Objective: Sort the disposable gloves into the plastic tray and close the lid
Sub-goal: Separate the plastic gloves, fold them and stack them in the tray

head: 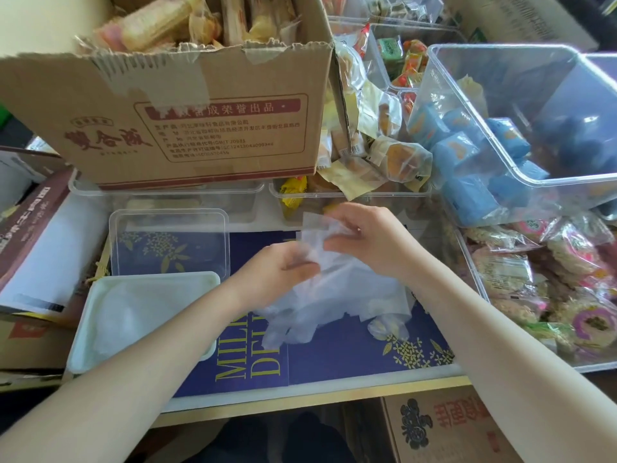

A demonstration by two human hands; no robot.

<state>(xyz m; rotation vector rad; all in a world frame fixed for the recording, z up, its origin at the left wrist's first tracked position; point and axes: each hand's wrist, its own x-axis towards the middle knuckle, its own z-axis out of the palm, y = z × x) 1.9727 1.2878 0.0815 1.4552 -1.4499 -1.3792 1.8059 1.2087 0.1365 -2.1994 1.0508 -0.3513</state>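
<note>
A large brown cardboard box (187, 105) printed with red characters fills the upper left of the frame, packed with wrapped snacks. At the upper right stands a big clear plastic bin (521, 111) holding blue wrapped packets, and below it at the right edge lies a heap of pink and green wrapped rice cakes (561, 289). A dark blue sheet with gold flower print and yellow lettering (334, 349) covers the middle of the frame.

On that sheet at lower left sits the white rectangular plastic tray (100, 315), open, with thin crumpled film lying inside it. Just above it, touching its far edge, lies the clear rectangular lid (170, 242), flat on the blue sheet.

In the centre, a bundle of thin translucent disposable gloves (337, 295) hangs from both hands down onto the sheet, to the right of the tray and apart from it. The left hand (280, 265) has its fingers curled round the upper part of the bundle. The right hand (364, 235), just above and to the right, pinches the top of the film between thumb and fingers.
</note>
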